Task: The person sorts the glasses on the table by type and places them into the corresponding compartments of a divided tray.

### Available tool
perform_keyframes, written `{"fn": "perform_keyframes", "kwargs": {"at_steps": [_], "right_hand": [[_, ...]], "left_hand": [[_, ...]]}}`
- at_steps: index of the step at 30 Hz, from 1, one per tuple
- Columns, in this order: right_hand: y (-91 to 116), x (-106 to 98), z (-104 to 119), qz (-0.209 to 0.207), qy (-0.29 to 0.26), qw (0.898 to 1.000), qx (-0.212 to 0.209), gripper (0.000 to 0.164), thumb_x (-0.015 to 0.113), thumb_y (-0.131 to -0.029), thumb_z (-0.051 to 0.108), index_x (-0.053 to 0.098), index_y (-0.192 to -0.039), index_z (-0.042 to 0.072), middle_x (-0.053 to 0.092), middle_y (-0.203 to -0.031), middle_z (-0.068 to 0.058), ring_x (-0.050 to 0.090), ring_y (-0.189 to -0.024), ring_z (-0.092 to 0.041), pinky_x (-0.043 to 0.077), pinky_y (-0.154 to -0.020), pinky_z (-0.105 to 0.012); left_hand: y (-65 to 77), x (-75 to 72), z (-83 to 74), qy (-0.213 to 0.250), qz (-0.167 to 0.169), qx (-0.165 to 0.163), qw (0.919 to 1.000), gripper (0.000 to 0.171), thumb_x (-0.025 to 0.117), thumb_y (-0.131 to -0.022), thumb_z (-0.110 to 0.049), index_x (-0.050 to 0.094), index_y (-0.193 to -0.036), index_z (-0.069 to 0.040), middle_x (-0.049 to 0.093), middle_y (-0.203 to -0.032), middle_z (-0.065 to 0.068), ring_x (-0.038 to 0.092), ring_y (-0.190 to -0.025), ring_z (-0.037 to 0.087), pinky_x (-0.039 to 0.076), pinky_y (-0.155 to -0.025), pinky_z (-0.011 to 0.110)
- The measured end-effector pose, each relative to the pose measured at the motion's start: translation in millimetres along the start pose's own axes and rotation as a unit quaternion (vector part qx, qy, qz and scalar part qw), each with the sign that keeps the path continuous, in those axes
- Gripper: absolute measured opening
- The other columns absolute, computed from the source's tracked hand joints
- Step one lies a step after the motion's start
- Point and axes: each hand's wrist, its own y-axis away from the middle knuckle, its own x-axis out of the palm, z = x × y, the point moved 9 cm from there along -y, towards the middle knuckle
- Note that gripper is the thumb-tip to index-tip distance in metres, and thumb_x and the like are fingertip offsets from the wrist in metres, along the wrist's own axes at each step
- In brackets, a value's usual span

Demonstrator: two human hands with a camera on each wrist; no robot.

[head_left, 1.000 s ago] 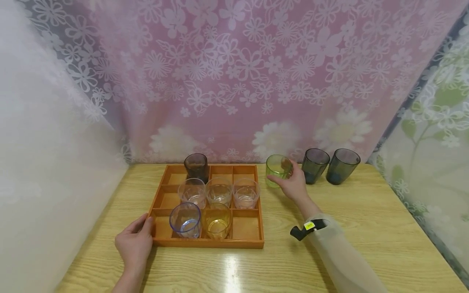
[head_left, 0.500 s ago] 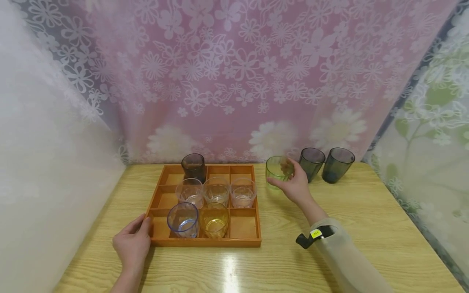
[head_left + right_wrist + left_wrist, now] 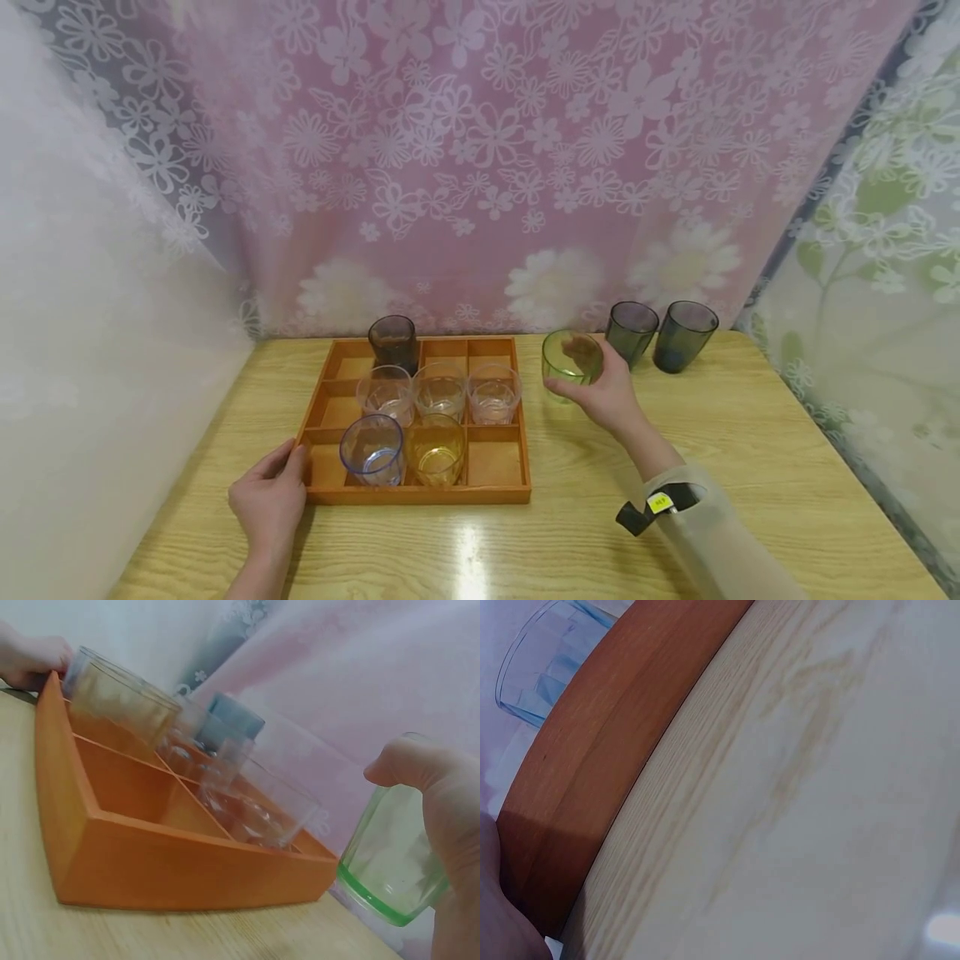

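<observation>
My right hand (image 3: 606, 389) holds a pale green glass (image 3: 564, 354) to the right of the wooden divided tray (image 3: 420, 497). Thumb and fingers wrap its side, and in the right wrist view its green base (image 3: 371, 895) hangs above the table. At the tray's front left corner, my left hand (image 3: 268, 496) grips the edge between thumb and fingers. Inside the tray stand a blue-rimmed glass (image 3: 372, 450), an amber glass (image 3: 437, 450), several clear glasses (image 3: 440, 392) in the middle row, and a dark grey glass (image 3: 393, 342) at the back.
Two dark glasses (image 3: 632, 332) stand side by side on the wooden table (image 3: 720, 442), behind and right of my right hand. A pink flowered curtain (image 3: 465, 167) closes off the back, with pale curtains at both sides.
The green glass in my right hand has come slightly toward me, away from the dark glasses. My left hand stays on the tray corner. The head view has shifted a little.
</observation>
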Motion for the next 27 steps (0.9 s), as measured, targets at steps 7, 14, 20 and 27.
{"fn": "perform_keyframes", "kwargs": {"at_steps": [7,14,20,27], "right_hand": [[17.0,4.2,15.4,0.021,-0.002,1.000,-0.004,0.079,0.093,-0.083,0.012,0.050,-0.149,0.003,0.060,-0.143,-0.013,0.055,-0.135,-0.028,0.044,-0.116,-0.047],[32.7,18.9,32.5,0.041,-0.042,0.998,-0.025,0.080,0.094,-0.079,0.001,0.052,-0.147,0.003,0.061,-0.141,-0.015,0.057,-0.133,-0.034,0.050,-0.109,-0.033],[46.0,38.0,41.7,0.060,-0.066,0.995,-0.047,0.079,0.094,-0.076,-0.004,0.053,-0.144,0.001,0.063,-0.137,-0.017,0.057,-0.130,-0.040,0.053,-0.107,-0.037],[60.4,59.4,42.7,0.079,-0.072,0.993,-0.045,0.081,0.097,-0.073,0.001,0.057,-0.143,0.009,0.063,-0.136,-0.012,0.059,-0.125,-0.035,0.059,-0.097,-0.046]], "left_hand": [[-1.1,-0.5,0.7,0.004,-0.004,-0.006,1.0000,0.021,0.083,-0.092,-0.011,0.082,-0.110,0.000,0.078,-0.101,0.012,0.065,-0.080,-0.015,0.055,-0.070,0.008],[-0.4,-0.9,0.0,-0.003,-0.005,-0.011,0.9999,0.021,0.083,-0.093,-0.012,0.082,-0.110,0.000,0.077,-0.103,0.014,0.064,-0.080,-0.016,0.054,-0.071,0.008],[0.6,-0.7,-0.9,0.002,0.000,-0.017,0.9999,0.022,0.082,-0.093,-0.013,0.082,-0.111,0.000,0.077,-0.105,0.016,0.065,-0.081,-0.015,0.055,-0.071,0.009],[1.9,-1.0,-3.3,0.010,0.002,-0.017,0.9998,0.022,0.082,-0.093,-0.011,0.082,-0.111,0.001,0.077,-0.106,0.018,0.066,-0.081,-0.013,0.056,-0.070,0.010]]}}
